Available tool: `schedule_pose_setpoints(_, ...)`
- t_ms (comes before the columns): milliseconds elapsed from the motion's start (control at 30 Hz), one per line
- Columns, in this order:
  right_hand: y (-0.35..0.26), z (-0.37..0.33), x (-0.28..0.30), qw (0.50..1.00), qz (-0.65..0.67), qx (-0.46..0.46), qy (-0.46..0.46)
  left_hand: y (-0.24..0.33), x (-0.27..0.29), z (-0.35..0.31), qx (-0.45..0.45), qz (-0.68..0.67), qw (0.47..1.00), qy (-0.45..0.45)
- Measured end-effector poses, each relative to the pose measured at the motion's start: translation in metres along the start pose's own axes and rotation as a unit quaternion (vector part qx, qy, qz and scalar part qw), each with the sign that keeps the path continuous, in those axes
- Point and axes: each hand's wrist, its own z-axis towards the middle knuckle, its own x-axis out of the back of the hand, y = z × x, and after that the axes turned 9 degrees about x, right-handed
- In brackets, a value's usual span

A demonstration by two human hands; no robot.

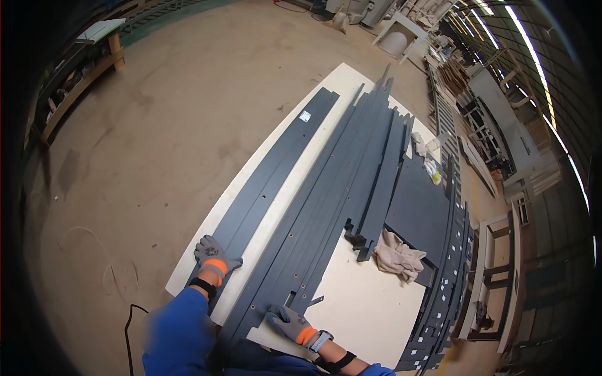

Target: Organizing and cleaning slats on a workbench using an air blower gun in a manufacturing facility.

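Observation:
My left hand (pixel 214 254), in a grey glove with an orange cuff, grips across the near part of a long dark grey board (pixel 266 188). Its fingers reach the board's left edge and its thumb lies at the right edge. A small white label (pixel 305 116) sticks near that board's far end. My right hand (pixel 290 323), gloved alike, rests with its fingers laid on the near end of a group of long dark grey boards (pixel 313 207), beside a slot. Small holes dot these boards. All lie on a cream worktop (pixel 370 313).
A crumpled cloth (pixel 399 255) lies right of the boards, near short notched strips (pixel 382 207). Dark panels with white labels (pixel 439 294) are stacked along the right. A wooden frame (pixel 489 282) stands beyond them. A bench (pixel 81 88) is at far left; a black cable (pixel 130 326) lies at lower left.

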Motion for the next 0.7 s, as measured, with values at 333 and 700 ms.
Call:
schedule_pose_setpoints(333,-0.015,0.004,0.006,1.000,0.012,-0.017,-0.003,0.011,-0.007,-0.021,0.017,-0.005,1.000,-0.007)
schedule_pose_setpoints(700,0.009,-0.005,-0.011,0.999,0.003,-0.030,-0.028,-0.010,-0.010,0.006,-0.103,-0.146,0.984,-0.019)
